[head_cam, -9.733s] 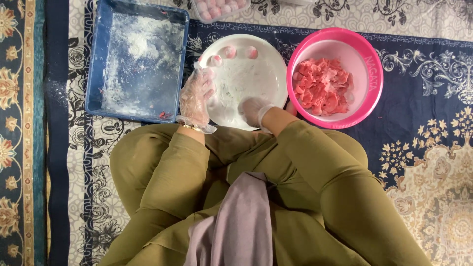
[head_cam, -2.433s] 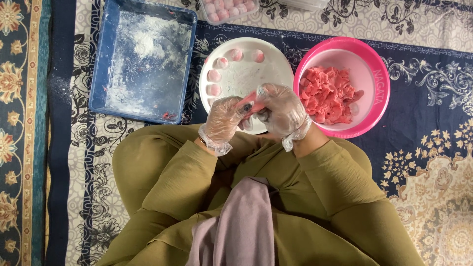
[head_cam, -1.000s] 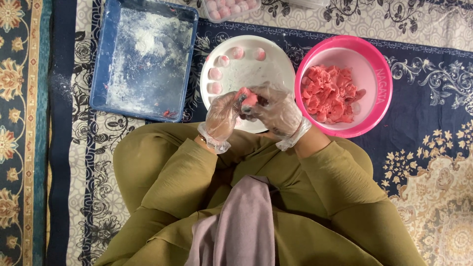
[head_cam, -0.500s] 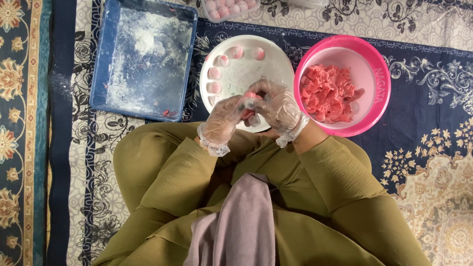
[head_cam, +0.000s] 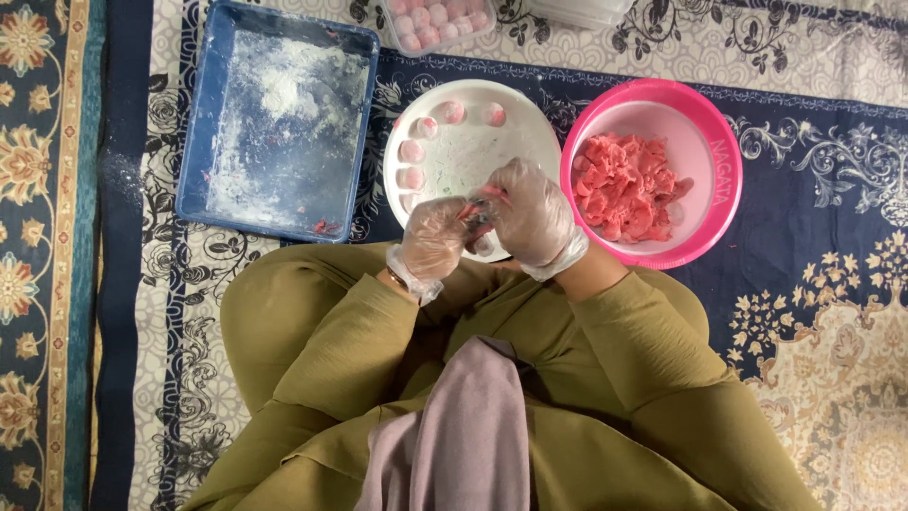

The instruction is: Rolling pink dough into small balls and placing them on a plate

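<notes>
Both hands wear clear plastic gloves and meet over the near edge of a round white plate (head_cam: 473, 151). My left hand (head_cam: 433, 237) and my right hand (head_cam: 532, 213) pinch one small pink dough piece (head_cam: 478, 206) between their fingertips. Several pink floured balls (head_cam: 412, 151) lie in an arc along the plate's left and far rim. Just right of my right hand stands a pink bowl (head_cam: 711, 151) holding a heap of pink dough pieces (head_cam: 624, 185).
A blue rectangular tray (head_cam: 213, 123) dusted with white flour lies to the left on the patterned carpet. A clear container with pink balls (head_cam: 435, 19) sits at the top edge. My olive-clad knees fill the foreground.
Earlier my hands were apart by the plate; they came together over its near edge with a pink piece and keep working it. More balls lie on the plate than at first.
</notes>
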